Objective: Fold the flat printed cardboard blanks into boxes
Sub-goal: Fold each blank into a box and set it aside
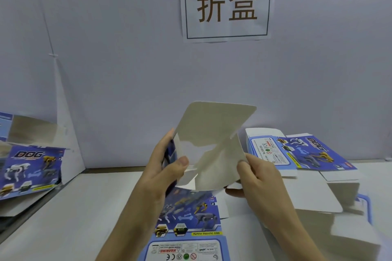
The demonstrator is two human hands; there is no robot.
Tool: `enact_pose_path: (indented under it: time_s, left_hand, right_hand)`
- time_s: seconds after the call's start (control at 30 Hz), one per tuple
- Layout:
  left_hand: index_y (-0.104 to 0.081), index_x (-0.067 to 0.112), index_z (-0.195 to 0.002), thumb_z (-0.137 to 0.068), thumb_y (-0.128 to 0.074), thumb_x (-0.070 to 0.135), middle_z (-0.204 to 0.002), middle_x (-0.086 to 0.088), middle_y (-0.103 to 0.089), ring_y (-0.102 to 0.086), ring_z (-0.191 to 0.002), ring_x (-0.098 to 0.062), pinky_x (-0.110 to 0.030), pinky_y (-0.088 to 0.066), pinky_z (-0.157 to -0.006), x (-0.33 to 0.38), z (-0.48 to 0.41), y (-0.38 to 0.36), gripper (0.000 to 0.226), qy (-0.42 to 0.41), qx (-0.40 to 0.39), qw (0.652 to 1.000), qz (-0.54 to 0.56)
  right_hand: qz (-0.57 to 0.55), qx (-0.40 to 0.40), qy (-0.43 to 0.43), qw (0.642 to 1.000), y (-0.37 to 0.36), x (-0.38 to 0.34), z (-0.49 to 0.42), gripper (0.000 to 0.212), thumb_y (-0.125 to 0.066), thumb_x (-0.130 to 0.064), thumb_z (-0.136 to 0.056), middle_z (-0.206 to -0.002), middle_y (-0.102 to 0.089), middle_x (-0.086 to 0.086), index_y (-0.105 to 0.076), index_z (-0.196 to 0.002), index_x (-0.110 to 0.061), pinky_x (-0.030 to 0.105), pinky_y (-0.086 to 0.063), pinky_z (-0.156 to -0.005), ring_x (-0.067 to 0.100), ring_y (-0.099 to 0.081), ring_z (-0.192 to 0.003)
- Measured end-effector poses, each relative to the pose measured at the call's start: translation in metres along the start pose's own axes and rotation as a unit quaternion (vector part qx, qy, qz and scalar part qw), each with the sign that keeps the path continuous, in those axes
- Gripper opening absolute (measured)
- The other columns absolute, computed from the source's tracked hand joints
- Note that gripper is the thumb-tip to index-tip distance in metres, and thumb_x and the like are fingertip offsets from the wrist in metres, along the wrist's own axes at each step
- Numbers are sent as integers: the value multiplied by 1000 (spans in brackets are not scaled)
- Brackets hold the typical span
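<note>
So the blank [212, 129] is up in the air between both hands, plain side facing the person, and I'd guess that's on purpose: you can see the creases and flaps from the inside when popping it into a tube. The left hand [163, 165] pinches the left edge, thumb on the bare inner face and fingers wrapped behind on the printed side. The right hand [261, 178] pinches the opposite panel the same way, thumb on top, fingers curled under. Between the two grips the card is already bowing and a rounded flap sticks up above them, so it looks mid-opening rather than flat. The material is thin carton board, matte greyish-white inside, glossy blue print with robot dogs outside, and the die-cut flaps have rounded corners. Right below the grip another flat blank [188, 218] lies print-up on the pale table [84, 207], probably next in line. Off to the right of the right hand there's a loose stack [297, 150] of more blanks, and well left of the left hand some printed pieces [31, 169] that might be finished, can't tell.
</note>
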State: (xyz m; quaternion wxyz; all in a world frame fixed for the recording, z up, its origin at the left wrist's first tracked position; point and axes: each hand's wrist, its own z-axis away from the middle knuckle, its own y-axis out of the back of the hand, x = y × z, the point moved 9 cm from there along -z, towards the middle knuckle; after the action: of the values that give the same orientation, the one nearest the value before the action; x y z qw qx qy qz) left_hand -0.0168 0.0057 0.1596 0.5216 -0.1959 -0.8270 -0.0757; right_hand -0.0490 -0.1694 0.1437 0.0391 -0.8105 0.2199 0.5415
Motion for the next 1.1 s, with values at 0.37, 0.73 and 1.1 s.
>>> enact_pose_path:
  time_s: [0.37,0.73,1.1]
  left_hand:
    - [-31,47,-110,-104,-17,35,-78,6,-51,-45,-65,-4,-18,-32,-53,-11,14,23,19,79,224,909,-343]
    - [-71,55,-97,-93,-46,29,-103,24,-71,-66,-92,5,-17,-53,-74,2,2,26,36,-6,30,999,-16]
    - [-55,42,-107,-84,-41,-16,-95,25,-61,-57,-85,6,-22,-44,-74,-7,5,37,65,-32,140,976,-162]
  right_hand:
    - [188,30,158,969,0,-38,12,39,-44,-12,-96,-56,-49,7,-44,-62,-32,24,-39,-47,19,-41,-52]
    - [192,30,150,969,-5,-39,14,26,-42,-13,-93,-54,-46,11,-48,-68,-10,42,-48,-53,28,-42,-53]
    - [73,-25,164,983,-10,-41,16,36,-41,-39,-96,-76,-69,3,-71,-97,-20,52,-55,-71,28,-62,-73]
